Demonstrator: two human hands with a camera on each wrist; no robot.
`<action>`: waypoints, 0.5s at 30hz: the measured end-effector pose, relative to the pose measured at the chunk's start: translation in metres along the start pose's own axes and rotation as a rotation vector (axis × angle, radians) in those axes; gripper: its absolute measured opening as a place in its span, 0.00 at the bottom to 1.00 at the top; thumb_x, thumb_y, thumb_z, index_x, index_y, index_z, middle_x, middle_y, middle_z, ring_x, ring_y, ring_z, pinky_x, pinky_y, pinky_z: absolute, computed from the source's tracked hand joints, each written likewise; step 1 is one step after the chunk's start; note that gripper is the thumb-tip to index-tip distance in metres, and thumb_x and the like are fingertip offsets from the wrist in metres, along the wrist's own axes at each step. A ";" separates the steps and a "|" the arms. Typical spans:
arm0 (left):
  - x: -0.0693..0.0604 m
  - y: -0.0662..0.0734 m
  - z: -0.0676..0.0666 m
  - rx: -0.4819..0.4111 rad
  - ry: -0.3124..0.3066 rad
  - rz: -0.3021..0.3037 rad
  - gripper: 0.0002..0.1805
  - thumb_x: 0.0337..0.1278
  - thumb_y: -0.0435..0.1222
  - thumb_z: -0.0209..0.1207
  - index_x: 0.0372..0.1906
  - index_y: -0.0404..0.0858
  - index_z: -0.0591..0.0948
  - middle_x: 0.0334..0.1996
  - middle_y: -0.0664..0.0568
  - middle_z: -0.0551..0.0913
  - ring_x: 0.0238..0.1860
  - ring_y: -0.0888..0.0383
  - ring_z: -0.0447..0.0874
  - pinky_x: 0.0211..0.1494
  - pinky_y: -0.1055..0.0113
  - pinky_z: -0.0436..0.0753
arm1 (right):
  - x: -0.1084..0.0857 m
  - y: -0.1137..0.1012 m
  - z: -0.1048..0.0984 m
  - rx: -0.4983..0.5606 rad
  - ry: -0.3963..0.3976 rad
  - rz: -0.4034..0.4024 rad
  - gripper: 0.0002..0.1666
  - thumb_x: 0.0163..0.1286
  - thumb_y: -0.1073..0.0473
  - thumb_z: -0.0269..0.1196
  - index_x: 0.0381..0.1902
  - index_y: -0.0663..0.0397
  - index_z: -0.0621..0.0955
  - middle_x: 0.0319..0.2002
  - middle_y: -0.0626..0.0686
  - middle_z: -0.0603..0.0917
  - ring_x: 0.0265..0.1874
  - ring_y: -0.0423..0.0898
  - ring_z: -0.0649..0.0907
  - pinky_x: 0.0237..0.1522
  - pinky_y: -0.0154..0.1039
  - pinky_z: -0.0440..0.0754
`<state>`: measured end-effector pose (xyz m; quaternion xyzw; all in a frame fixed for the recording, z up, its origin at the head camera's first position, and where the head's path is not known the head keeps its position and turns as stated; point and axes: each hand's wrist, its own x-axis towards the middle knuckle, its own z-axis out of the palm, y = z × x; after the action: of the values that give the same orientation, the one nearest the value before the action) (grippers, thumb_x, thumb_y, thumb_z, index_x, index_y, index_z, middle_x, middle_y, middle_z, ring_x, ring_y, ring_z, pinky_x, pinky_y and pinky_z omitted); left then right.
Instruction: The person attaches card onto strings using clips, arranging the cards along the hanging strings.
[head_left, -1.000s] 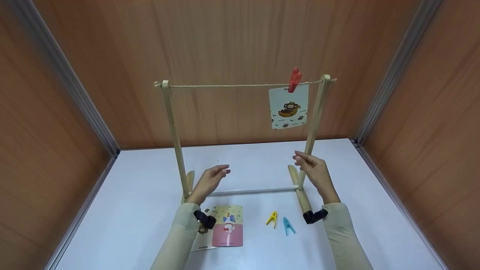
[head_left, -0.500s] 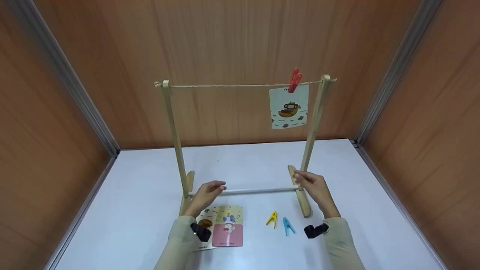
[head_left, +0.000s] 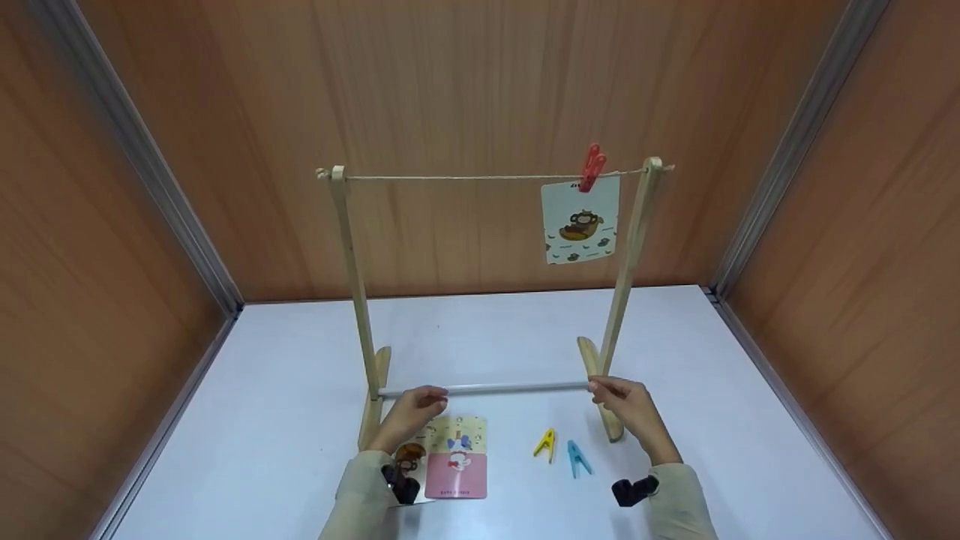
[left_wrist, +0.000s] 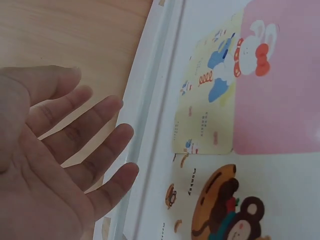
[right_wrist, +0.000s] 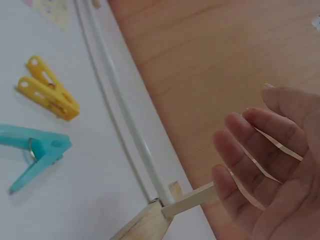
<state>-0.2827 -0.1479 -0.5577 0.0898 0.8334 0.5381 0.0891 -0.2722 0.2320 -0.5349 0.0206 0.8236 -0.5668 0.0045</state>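
Note:
In the head view the left hand [head_left: 409, 417] hovers over the left end of the white rod, above the cards; the left wrist view shows its fingers loosely bent and holding nothing. The right hand [head_left: 634, 412] is by the foot of the right post [head_left: 624, 292], empty, its fingers relaxed in the right wrist view. A pink and yellow card [head_left: 456, 474] overlaps a monkey card [left_wrist: 225, 200] on the table. A yellow clothespin [head_left: 546, 444] and a blue clothespin [head_left: 578, 459] lie to their right.
A string [head_left: 465, 178] spans the wooden posts; a red clothespin [head_left: 592, 169] holds another monkey card [head_left: 580, 238] near its right end. A white rod [head_left: 517, 388] joins the stand's feet. Wooden panels [head_left: 480, 90] enclose the back and sides of the white table [head_left: 285, 420].
Both hands have come down and nearer the person, from above the rod toward its level, still empty. The head view has shifted slightly; cards and clothespins stay put.

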 end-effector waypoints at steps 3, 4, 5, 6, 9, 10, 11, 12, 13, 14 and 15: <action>-0.002 -0.009 0.002 0.001 0.005 -0.006 0.20 0.66 0.37 0.56 0.58 0.30 0.75 0.54 0.37 0.79 0.57 0.41 0.77 0.58 0.51 0.77 | -0.003 0.007 0.002 -0.004 -0.011 0.020 0.22 0.66 0.48 0.63 0.52 0.55 0.83 0.43 0.53 0.85 0.41 0.43 0.81 0.48 0.38 0.78; -0.003 -0.011 0.003 0.003 0.009 -0.008 0.20 0.66 0.37 0.56 0.57 0.31 0.75 0.53 0.37 0.79 0.56 0.41 0.77 0.57 0.51 0.78 | -0.004 0.010 0.003 -0.008 -0.015 0.030 0.22 0.66 0.47 0.63 0.52 0.55 0.82 0.43 0.54 0.84 0.41 0.43 0.81 0.49 0.39 0.78; -0.003 -0.014 0.003 0.004 0.011 -0.013 0.19 0.65 0.37 0.56 0.57 0.31 0.76 0.53 0.38 0.79 0.56 0.41 0.77 0.56 0.51 0.78 | -0.005 0.012 0.004 -0.018 -0.021 0.039 0.24 0.66 0.46 0.63 0.53 0.55 0.82 0.44 0.54 0.84 0.41 0.44 0.81 0.49 0.40 0.78; -0.003 -0.015 0.004 0.006 0.016 -0.019 0.19 0.65 0.37 0.56 0.57 0.32 0.76 0.53 0.38 0.79 0.56 0.41 0.77 0.56 0.51 0.79 | -0.006 0.014 0.004 -0.023 -0.024 0.050 0.24 0.66 0.45 0.63 0.53 0.55 0.82 0.44 0.55 0.84 0.41 0.44 0.81 0.48 0.40 0.78; -0.004 -0.019 0.006 0.007 0.025 -0.031 0.18 0.64 0.36 0.57 0.56 0.32 0.76 0.53 0.38 0.79 0.55 0.41 0.77 0.55 0.51 0.79 | -0.008 0.020 0.007 -0.035 -0.035 0.086 0.27 0.66 0.44 0.63 0.55 0.56 0.81 0.44 0.54 0.84 0.41 0.44 0.81 0.44 0.39 0.77; -0.004 -0.020 0.006 0.013 0.028 -0.033 0.18 0.64 0.36 0.57 0.56 0.32 0.77 0.52 0.38 0.79 0.55 0.41 0.77 0.54 0.51 0.79 | -0.009 0.022 0.008 -0.035 -0.040 0.096 0.27 0.66 0.44 0.63 0.55 0.57 0.81 0.44 0.55 0.84 0.40 0.44 0.81 0.42 0.39 0.78; -0.005 -0.021 0.006 0.019 0.029 -0.033 0.18 0.64 0.36 0.57 0.56 0.32 0.76 0.52 0.38 0.79 0.55 0.42 0.77 0.54 0.52 0.79 | -0.009 0.025 0.009 -0.036 -0.045 0.103 0.28 0.66 0.45 0.63 0.55 0.58 0.80 0.44 0.56 0.84 0.39 0.44 0.81 0.41 0.39 0.78; -0.005 -0.021 0.007 0.025 0.028 -0.035 0.19 0.63 0.36 0.58 0.56 0.32 0.76 0.52 0.38 0.80 0.55 0.42 0.77 0.54 0.52 0.79 | -0.010 0.027 0.009 -0.033 -0.053 0.108 0.28 0.66 0.45 0.63 0.55 0.59 0.80 0.43 0.56 0.85 0.39 0.44 0.81 0.40 0.40 0.79; -0.004 -0.022 0.007 0.030 0.027 -0.036 0.19 0.63 0.37 0.58 0.56 0.32 0.76 0.52 0.38 0.80 0.55 0.42 0.78 0.54 0.52 0.79 | -0.010 0.029 0.010 -0.032 -0.061 0.112 0.28 0.66 0.46 0.63 0.56 0.60 0.80 0.43 0.56 0.85 0.38 0.44 0.82 0.40 0.40 0.79; -0.004 -0.023 0.007 0.032 0.024 -0.041 0.19 0.63 0.37 0.58 0.56 0.32 0.76 0.52 0.39 0.80 0.54 0.43 0.78 0.54 0.52 0.79 | -0.010 0.030 0.011 -0.028 -0.068 0.116 0.28 0.67 0.47 0.63 0.56 0.61 0.79 0.43 0.57 0.85 0.38 0.44 0.82 0.40 0.41 0.80; -0.004 -0.023 0.007 0.037 0.020 -0.036 0.19 0.63 0.37 0.58 0.56 0.31 0.76 0.52 0.38 0.80 0.54 0.43 0.78 0.53 0.52 0.79 | -0.011 0.032 0.012 -0.030 -0.075 0.117 0.27 0.67 0.47 0.62 0.56 0.62 0.79 0.43 0.56 0.85 0.38 0.44 0.82 0.40 0.41 0.80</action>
<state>-0.2784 -0.1526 -0.5814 0.0710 0.8455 0.5217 0.0887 -0.2605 0.2319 -0.5683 0.0475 0.8287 -0.5535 0.0687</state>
